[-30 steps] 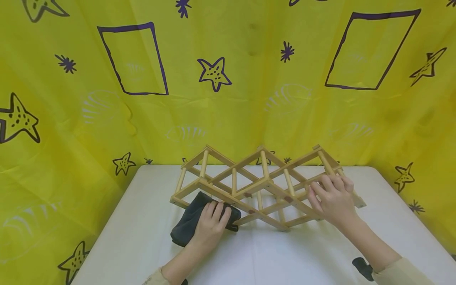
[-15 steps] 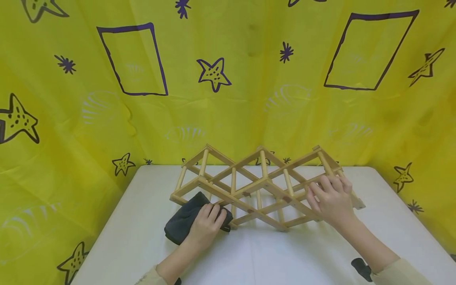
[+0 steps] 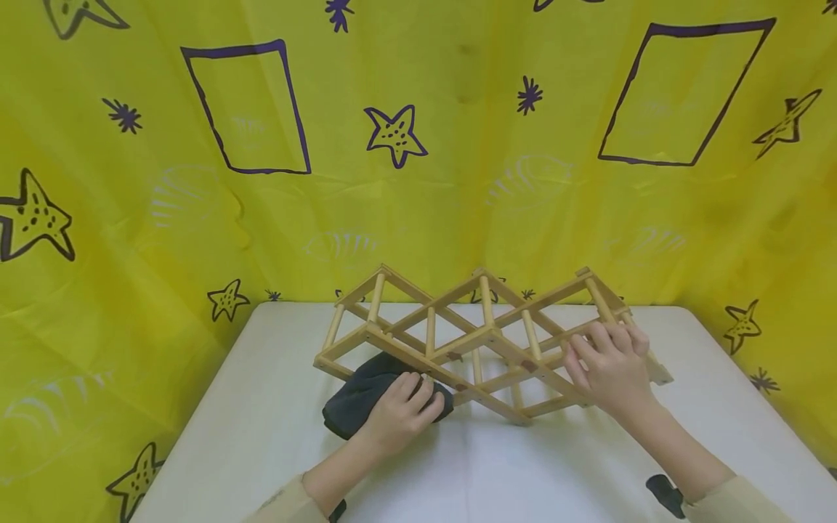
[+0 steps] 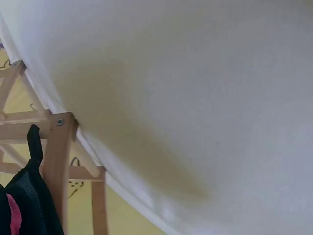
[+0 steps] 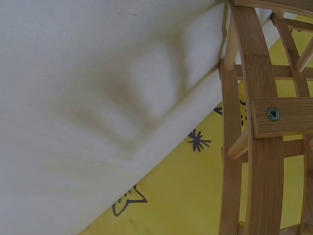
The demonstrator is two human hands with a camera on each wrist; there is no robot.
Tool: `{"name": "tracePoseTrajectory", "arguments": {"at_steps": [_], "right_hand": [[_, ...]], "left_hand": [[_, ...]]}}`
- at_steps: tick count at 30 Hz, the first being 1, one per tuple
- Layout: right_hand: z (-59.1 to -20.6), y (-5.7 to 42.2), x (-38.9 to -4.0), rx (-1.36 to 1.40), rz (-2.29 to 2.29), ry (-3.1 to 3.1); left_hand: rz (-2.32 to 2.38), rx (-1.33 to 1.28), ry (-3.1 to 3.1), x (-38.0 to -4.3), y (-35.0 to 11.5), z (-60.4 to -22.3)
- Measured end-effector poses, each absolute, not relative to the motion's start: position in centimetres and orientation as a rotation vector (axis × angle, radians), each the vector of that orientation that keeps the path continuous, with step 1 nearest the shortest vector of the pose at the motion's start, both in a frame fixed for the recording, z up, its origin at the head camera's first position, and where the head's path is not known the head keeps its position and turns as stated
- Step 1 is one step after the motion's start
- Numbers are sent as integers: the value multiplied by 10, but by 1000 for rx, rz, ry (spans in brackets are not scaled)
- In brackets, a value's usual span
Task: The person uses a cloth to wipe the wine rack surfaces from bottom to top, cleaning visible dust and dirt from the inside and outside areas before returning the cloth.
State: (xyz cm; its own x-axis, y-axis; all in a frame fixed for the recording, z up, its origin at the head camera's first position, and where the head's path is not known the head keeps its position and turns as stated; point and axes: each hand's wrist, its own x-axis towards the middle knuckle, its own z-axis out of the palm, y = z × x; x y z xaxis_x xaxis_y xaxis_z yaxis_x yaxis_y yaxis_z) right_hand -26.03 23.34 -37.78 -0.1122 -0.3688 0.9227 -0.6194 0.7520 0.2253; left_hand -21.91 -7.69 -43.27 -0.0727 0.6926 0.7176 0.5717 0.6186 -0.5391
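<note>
The wooden rack (image 3: pixel 492 335) stands straight ahead of me at twelve o'clock, its crossed slats and round rods spread out wide from nine to three, with a few brown patches on the front slats. At about eight o'clock from its middle, the dark cloth (image 3: pixel 358 403) lies bunched against the low front slats, part of it reaching behind a slat. Close up from my left wrist, a strip of pink shows on it, though I can't make out what that is.

Under the rack is a white table (image 3: pixel 523 472) with rounded far corners at eleven and one o'clock. Beyond it hangs a yellow curtain (image 3: pixel 458 211), printed with stars, pale striped shapes and two dark four-sided outlines, one at eleven and one at one.

My left hand (image 3: pixel 400 415) is at seven o'clock from the rack's middle, fingers bent over the cloth and gripping it. My right hand (image 3: pixel 609 367) is at about three, fingers curled round the rack's right-hand part, holding it. Both forearms run out of pale sleeves (image 3: pixel 729 501).
</note>
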Motion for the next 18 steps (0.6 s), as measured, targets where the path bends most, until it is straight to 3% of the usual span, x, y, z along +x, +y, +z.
{"name": "tracePoseTrajectory", "arguments": {"at_steps": [12,18], "right_hand": [[-378,234,-261,778,251,-1720],[-378,233,-261,781,254,-1711]], "left_hand": [[187,-1078,-1830,-215,-95,-439],[161,-1120,-1747,-212,-86,-421]]}}
